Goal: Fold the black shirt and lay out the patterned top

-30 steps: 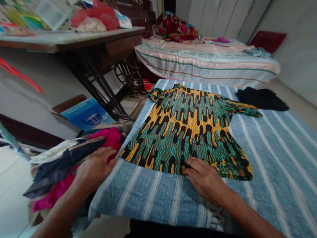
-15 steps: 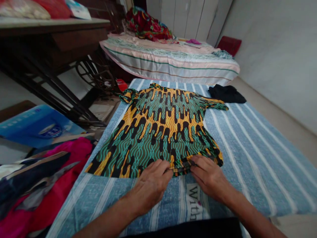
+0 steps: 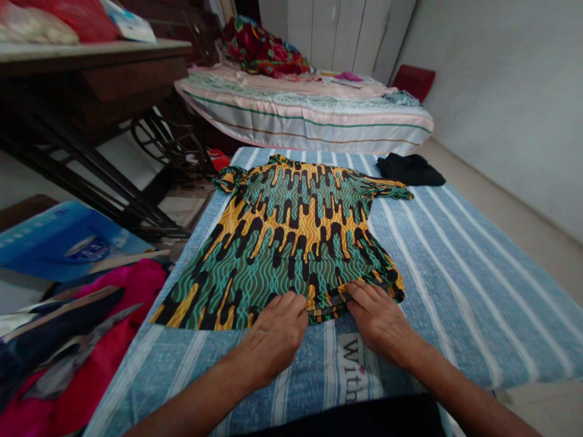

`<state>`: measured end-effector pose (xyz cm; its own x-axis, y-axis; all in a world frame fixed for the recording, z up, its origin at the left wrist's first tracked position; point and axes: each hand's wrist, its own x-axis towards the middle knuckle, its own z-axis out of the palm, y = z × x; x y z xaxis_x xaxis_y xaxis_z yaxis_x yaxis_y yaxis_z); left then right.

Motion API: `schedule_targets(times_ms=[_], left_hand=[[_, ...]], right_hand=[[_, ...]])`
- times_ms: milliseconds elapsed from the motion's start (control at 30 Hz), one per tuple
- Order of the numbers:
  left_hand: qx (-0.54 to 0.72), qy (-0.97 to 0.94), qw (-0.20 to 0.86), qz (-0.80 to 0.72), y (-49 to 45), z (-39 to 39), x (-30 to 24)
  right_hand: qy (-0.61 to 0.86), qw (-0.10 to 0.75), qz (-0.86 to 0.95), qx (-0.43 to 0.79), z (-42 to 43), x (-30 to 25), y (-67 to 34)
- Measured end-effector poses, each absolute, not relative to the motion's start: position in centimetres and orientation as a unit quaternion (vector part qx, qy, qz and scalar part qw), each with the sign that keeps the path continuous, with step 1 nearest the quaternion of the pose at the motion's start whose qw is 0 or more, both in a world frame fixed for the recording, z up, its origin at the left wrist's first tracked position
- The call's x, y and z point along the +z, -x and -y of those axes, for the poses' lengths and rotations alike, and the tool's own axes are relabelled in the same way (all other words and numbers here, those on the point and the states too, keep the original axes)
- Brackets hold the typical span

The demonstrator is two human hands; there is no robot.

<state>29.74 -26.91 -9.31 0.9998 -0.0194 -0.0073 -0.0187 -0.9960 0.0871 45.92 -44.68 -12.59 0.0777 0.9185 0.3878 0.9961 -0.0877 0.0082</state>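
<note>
A short-sleeved shirt (image 3: pixel 291 243) with a green, orange and black wavy pattern lies spread flat on a blue-and-white striped sheet (image 3: pixel 455 285), collar away from me. My left hand (image 3: pixel 273 340) and my right hand (image 3: pixel 378 321) rest side by side at the middle of its near hem. The fingers of both hands are closed on the hem, which is bunched up between them. White lettering on the sheet shows between my wrists.
A black cloth (image 3: pixel 410 170) lies at the sheet's far right. A pile of pink and dark clothes (image 3: pixel 91 315) sits at the left beside a blue pack (image 3: pixel 59 243). A treadle sewing table (image 3: pixel 113 67) stands at the left, a bed (image 3: pixel 310 109) behind.
My left hand left the clothes pile and came to the shirt's near hem beside my right hand. Both hands gathered the hem a little. My view swung to the right.
</note>
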Motion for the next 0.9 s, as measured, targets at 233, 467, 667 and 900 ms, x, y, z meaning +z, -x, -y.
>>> schedule_targets(times_ms=[233, 467, 667, 900], left_hand=[[0.029, -0.999, 0.003, 0.029, -30.1, 27.2, -9.6], [0.113, -0.993, 0.040, 0.013, -29.8, 26.9, -11.3], [0.174, -0.982, 0.069, 0.019, -29.3, 26.2, -11.8], [0.186, -0.981, 0.035, 0.037, -28.4, 26.0, -12.0]], right_hand=[[0.768, 0.076, 0.616, -0.160, 47.4, -12.8, -48.1], [0.783, 0.062, 0.592, -0.180, 48.2, -13.2, -49.8], [0.747, 0.106, 0.633, -0.176, 49.4, -12.1, -49.1], [0.740, 0.104, 0.643, -0.170, 51.1, -12.1, -47.8]])
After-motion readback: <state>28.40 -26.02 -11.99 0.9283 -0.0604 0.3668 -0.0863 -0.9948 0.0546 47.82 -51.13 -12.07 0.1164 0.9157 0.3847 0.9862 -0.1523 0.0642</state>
